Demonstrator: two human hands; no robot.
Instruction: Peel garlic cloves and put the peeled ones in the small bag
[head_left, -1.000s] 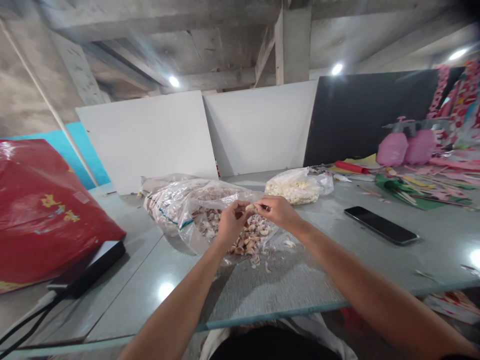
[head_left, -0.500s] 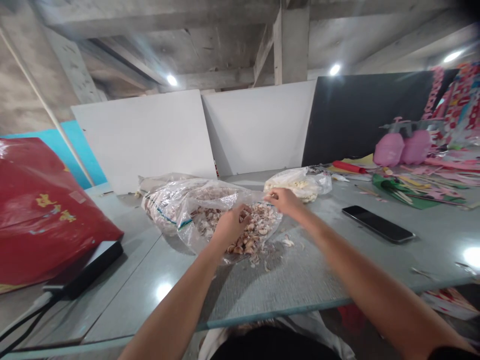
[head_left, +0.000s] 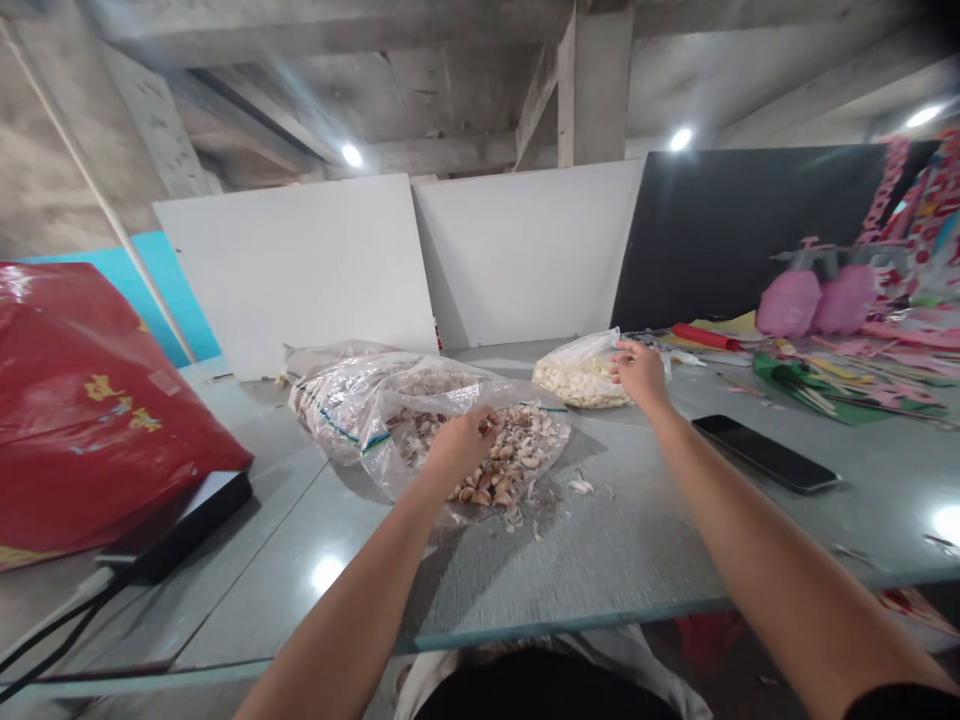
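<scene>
Garlic cloves in brown skins (head_left: pixel 487 482) and loose peelings lie in the mouth of a large clear plastic bag (head_left: pixel 390 480) on the grey table. Over them my left hand (head_left: pixel 465 442) is closed, fingertips pinched on something I cannot make out. A smaller clear bag of pale peeled cloves (head_left: pixel 574 380) stands behind and to the right. My right hand (head_left: pixel 640 372) is at its right side, fingers curled at the plastic edge; whether they grip it is unclear.
A phone (head_left: pixel 765 453) lies at the right. Pink spray bottles (head_left: pixel 789 303) and paper scraps are behind it. At the left, a red bag (head_left: pixel 97 420) stands by a black device with cables (head_left: pixel 180 525). Some peelings (head_left: pixel 581 485) lie near the clear bag.
My right hand has moved right, from the large bag's edge to the bag of peeled cloves, whose plastic now stands higher. My left hand has stayed over the unpeeled cloves.
</scene>
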